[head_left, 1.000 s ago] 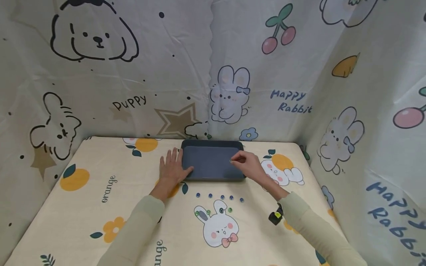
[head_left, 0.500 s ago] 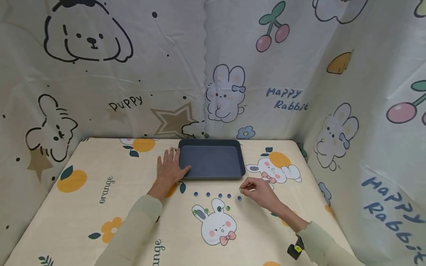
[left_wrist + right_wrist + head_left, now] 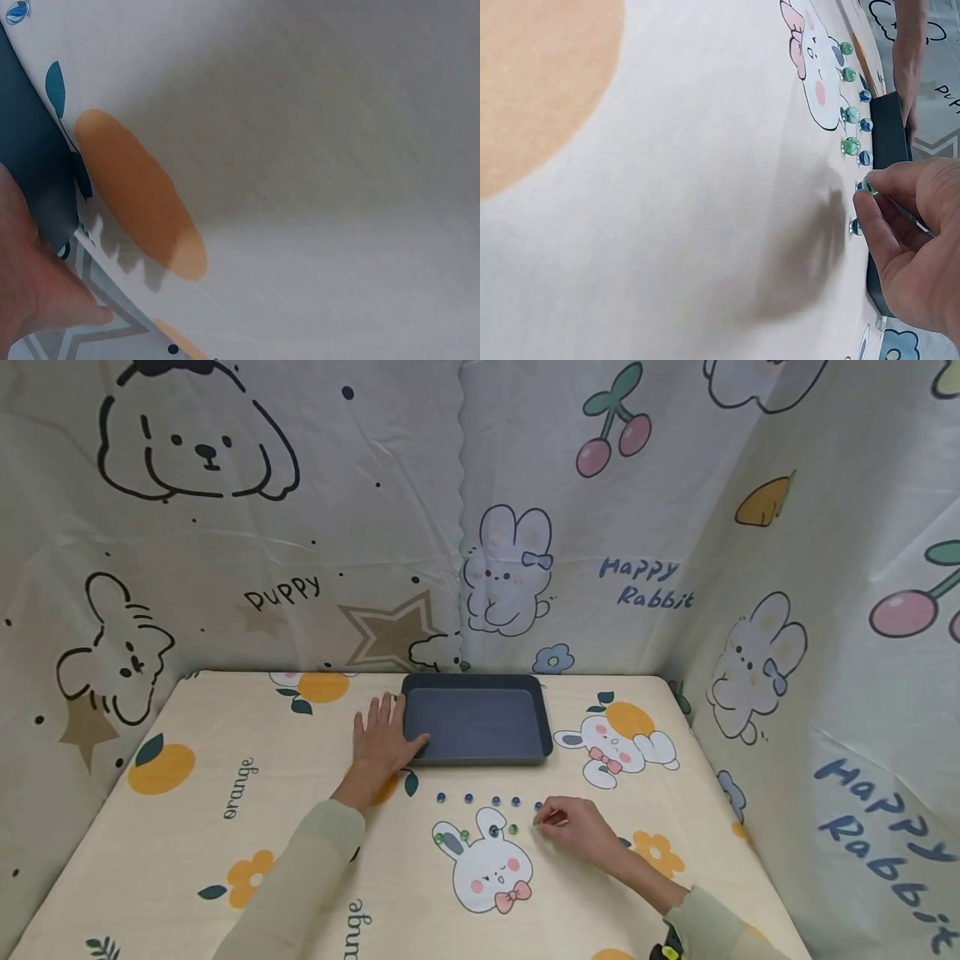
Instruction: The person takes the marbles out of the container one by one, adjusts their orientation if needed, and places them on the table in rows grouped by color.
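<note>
The left hand point(image 3: 382, 739) lies flat on the cloth-covered desk point(image 3: 225, 827), its fingers straight and spread, the thumb touching the left rim of the dark blue rectangular plastic tray point(image 3: 476, 720); the tray sits at the far middle of the desk, against the printed fabric backdrop point(image 3: 315, 510). The right hand point(image 3: 573, 828) rests near the front right of the tray, fingers curled, with thumb and forefinger pinching a small green glass marble point(image 3: 868, 187); that marble is held just above the cloth, at the right end of the marbles laid out there. A row of small blue glass marbles point(image 3: 477, 798) runs in front of the tray, well apart from it; a row of green glass marbles point(image 3: 476, 834) lies just nearer, across the ears of a printed white rabbit with a pink bow point(image 3: 489, 870). Both pale green sleeves point(image 3: 300, 877) reach in from the near edge.
</note>
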`<state>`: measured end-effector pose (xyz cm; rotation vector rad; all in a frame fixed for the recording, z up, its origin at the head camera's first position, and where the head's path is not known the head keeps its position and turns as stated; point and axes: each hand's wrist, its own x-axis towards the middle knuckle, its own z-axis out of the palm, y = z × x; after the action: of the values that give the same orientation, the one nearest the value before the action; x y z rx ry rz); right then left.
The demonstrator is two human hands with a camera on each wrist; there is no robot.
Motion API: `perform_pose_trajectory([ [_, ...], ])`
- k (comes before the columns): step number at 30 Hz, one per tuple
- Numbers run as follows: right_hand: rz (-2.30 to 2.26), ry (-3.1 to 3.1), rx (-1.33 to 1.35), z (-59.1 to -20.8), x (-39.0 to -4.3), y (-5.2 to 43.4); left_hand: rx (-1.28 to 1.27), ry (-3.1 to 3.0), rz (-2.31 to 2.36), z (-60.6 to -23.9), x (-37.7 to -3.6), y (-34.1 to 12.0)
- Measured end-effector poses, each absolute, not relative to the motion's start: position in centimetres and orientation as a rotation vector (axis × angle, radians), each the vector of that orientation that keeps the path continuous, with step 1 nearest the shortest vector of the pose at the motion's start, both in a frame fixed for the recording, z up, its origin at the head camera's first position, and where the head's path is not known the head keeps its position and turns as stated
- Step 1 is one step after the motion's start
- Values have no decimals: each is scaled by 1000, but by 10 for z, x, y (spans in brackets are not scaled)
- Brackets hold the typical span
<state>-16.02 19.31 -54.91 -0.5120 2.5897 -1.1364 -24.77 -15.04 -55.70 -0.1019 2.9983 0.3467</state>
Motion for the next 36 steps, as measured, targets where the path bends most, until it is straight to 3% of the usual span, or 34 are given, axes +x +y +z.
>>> perform_pose_trajectory([
  [36, -1010, 2652, -550, -564, -157, 194, -134, 2965, 329, -560, -250, -150],
])
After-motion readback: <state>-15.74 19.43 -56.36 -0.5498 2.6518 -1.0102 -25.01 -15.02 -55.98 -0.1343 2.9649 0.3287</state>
